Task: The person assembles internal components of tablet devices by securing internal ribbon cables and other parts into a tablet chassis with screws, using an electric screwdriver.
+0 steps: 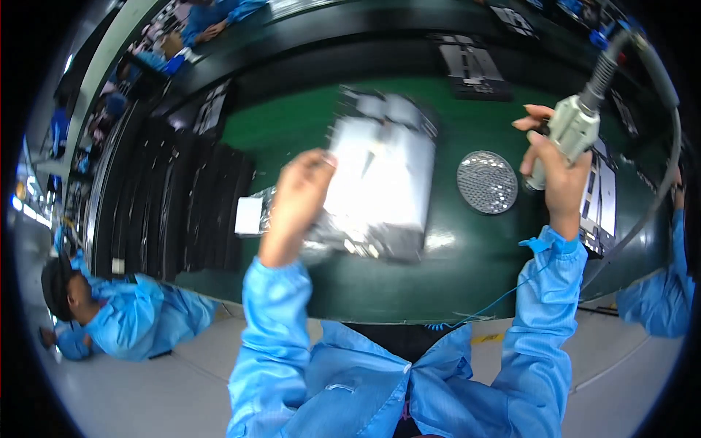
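Note:
My left hand (pixel 301 196) has its fingers closed at the left edge of a flat silver-and-black panel (pixel 380 175), which is smeared by motion. Dark strips run along the panel's far and near ends. Away to the right, my right hand (pixel 553 164) grips a pale grey electric screwdriver (pixel 573 128), with some fingers raised off its body. A ribbed sleeve and a cable rise from the tool's top. Between the panel and the right hand lies a round dish (pixel 487 182) with a shiny, gridded surface. A small white label (pixel 249 215) shows beside the left wrist.
Several black panels (pixel 171 204) stand in a row at the left of the green mat (pixel 453 270). Another silver-and-black panel (pixel 600 197) lies beyond the right wrist, and one more (pixel 471 66) at the back. A person in blue (pixel 142 317) sits at the left.

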Motion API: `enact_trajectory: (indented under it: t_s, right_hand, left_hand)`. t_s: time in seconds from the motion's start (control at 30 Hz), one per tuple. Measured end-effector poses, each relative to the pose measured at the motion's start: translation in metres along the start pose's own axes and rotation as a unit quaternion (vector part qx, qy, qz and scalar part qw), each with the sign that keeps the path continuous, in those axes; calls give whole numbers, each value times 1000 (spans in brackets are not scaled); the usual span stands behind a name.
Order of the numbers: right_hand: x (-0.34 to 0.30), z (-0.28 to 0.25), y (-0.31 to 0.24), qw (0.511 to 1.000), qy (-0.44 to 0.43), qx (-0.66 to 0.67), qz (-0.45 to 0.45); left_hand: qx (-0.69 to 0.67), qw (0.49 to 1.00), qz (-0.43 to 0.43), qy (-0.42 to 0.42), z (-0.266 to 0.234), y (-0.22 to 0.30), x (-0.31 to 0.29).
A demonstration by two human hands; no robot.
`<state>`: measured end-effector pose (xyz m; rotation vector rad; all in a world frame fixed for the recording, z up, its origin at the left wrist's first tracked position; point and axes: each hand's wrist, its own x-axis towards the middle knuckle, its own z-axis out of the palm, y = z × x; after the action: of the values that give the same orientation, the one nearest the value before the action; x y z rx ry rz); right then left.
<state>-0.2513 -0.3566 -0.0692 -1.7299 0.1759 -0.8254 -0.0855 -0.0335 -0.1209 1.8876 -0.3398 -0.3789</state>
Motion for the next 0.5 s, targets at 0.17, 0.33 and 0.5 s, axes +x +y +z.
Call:
enact_trajectory:
  t_s: [0.17,0.33,0.5]
  right_hand:
    - [-1,-2,-5,999,3,36,13]
    - [-5,-1,-11,996,37,46,74]
    - [-1,11,-3,993,93,-47,-46]
  left_hand:
    - [-87,993,44,65,-58,2,152]
    - [53,996,-16,72,-115,-85,281]
    - [190,975,-35,108,-140,-118,326]
